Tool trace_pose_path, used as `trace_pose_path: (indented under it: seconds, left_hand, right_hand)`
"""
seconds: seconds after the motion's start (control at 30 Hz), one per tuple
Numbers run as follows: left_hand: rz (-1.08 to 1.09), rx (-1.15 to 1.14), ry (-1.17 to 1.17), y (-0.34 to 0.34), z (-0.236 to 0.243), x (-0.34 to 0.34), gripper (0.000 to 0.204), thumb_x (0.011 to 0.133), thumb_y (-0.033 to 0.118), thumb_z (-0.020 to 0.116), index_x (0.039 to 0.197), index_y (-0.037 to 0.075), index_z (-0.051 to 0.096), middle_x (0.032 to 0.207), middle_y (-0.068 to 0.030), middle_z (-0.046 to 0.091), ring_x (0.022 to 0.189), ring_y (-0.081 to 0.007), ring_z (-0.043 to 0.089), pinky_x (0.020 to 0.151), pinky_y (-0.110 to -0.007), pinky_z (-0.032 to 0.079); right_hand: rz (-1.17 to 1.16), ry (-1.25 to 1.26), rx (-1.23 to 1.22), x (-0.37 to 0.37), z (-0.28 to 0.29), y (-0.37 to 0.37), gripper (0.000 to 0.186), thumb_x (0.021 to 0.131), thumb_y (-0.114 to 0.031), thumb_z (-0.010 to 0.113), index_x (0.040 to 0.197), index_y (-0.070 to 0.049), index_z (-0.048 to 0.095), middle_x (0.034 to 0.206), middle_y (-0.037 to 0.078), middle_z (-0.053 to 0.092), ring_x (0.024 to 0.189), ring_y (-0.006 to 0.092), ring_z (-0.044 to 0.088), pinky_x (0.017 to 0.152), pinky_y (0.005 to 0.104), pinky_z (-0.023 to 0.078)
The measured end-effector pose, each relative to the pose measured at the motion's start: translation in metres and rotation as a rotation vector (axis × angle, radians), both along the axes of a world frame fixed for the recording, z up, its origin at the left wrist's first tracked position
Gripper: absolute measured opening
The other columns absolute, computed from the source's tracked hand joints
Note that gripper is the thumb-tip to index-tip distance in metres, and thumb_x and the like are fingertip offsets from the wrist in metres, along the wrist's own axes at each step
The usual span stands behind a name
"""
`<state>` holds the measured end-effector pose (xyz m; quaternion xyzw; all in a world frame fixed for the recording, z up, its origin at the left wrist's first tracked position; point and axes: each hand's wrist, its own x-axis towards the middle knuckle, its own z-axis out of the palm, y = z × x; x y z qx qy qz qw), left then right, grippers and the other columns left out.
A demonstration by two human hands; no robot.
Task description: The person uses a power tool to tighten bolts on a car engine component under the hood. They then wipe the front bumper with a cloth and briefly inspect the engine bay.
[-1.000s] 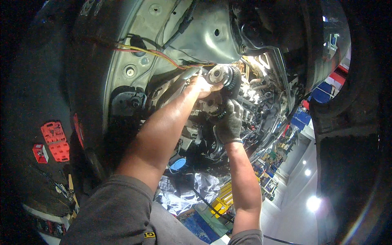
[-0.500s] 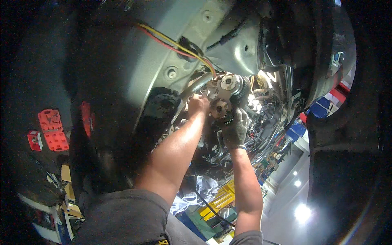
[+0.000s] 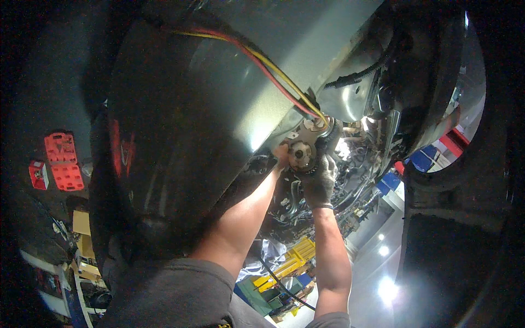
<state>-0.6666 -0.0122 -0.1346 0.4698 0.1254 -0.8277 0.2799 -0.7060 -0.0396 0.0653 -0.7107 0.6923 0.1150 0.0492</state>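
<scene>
Two round metal cam sprockets sit close together inside the engine bay. The lower sprocket (image 3: pixel 300 156) has a dark rim and a bolt hole at its middle; the upper sprocket (image 3: pixel 318 124) is partly behind wires. My left hand (image 3: pixel 281 155), bare, is at the left side of the lower sprocket with its fingers curled. What those fingertips hold is hidden. My right hand (image 3: pixel 320 185), in a grey glove, wraps the lower right edge of that sprocket, fingers pointing up along its side.
Red and yellow wires (image 3: pixel 268 70) hang across the body panel (image 3: pixel 273 112) above my hands. Hoses and engine parts (image 3: pixel 353 177) crowd the right. A red moulded case (image 3: pixel 64 161) and cardboard boxes (image 3: pixel 82 224) lie at the left. A yellow rack (image 3: pixel 290 262) stands below.
The view has shifted, so the panel and wires cover more of the upper sprocket and my left hand. Both hands stay at the lower sprocket.
</scene>
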Motion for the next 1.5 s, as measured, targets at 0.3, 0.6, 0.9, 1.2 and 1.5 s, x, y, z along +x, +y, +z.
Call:
trace_pose_path:
  seconds: [0.3, 0.6, 0.9, 1.2, 1.5]
  left_hand:
    - [0.129, 0.235, 0.295, 0.022, -0.004, -0.005, 0.023, 0.109, 0.024, 0.070, 0.130, 0.014, 0.074, 0.104, 0.0000, 0.076, 0.089, -0.0143, 0.067, 0.082, -0.037, 0.056]
    - [0.160, 0.220, 0.242, 0.012, 0.016, -0.002, 0.021, 0.106, 0.033, 0.075, 0.118, 0.016, 0.077, 0.096, 0.0024, 0.070, 0.086, -0.0106, 0.065, 0.078, -0.030, 0.053]
    - [0.181, 0.231, 0.179, -0.002, 0.031, 0.014, 0.013, 0.102, 0.027, 0.079, 0.109, 0.016, 0.080, 0.092, 0.0042, 0.070, 0.080, -0.0097, 0.063, 0.075, -0.029, 0.052]
    - [0.235, 0.160, 0.130, -0.013, 0.043, 0.024, 0.013, 0.096, 0.019, 0.075, 0.106, 0.012, 0.081, 0.094, -0.0015, 0.075, 0.082, -0.0133, 0.068, 0.072, -0.032, 0.054]
    - [0.088, 0.027, -0.028, -0.016, 0.044, 0.023, 0.027, 0.102, 0.024, 0.077, 0.114, 0.000, 0.082, 0.102, -0.0076, 0.081, 0.086, -0.0164, 0.073, 0.074, -0.035, 0.057]
  right_hand:
    - [0.000, -0.033, 0.014, 0.000, -0.001, 0.003, 0.088, 0.078, -0.025, 0.096, 0.156, -0.015, 0.056, 0.134, 0.014, 0.063, 0.127, 0.0384, 0.058, 0.111, 0.0519, 0.048]
    - [0.100, 0.074, 0.063, -0.014, -0.001, 0.002, 0.121, 0.068, -0.026, 0.103, 0.170, -0.010, 0.038, 0.144, 0.014, 0.063, 0.133, 0.0385, 0.057, 0.112, 0.0498, 0.051]
    - [0.084, 0.098, 0.081, -0.020, -0.001, 0.003, 0.120, 0.068, -0.024, 0.103, 0.170, -0.015, 0.039, 0.138, 0.014, 0.063, 0.129, 0.0391, 0.058, 0.112, 0.0513, 0.051]
    - [0.066, 0.085, 0.081, -0.014, 0.000, 0.002, 0.118, 0.072, -0.026, 0.102, 0.171, -0.013, 0.038, 0.137, 0.015, 0.064, 0.129, 0.0398, 0.058, 0.111, 0.0519, 0.051]
    - [0.074, -0.026, 0.061, -0.011, -0.002, -0.003, 0.116, 0.074, -0.025, 0.101, 0.171, -0.015, 0.038, 0.137, 0.017, 0.067, 0.124, 0.0398, 0.063, 0.105, 0.0511, 0.054]
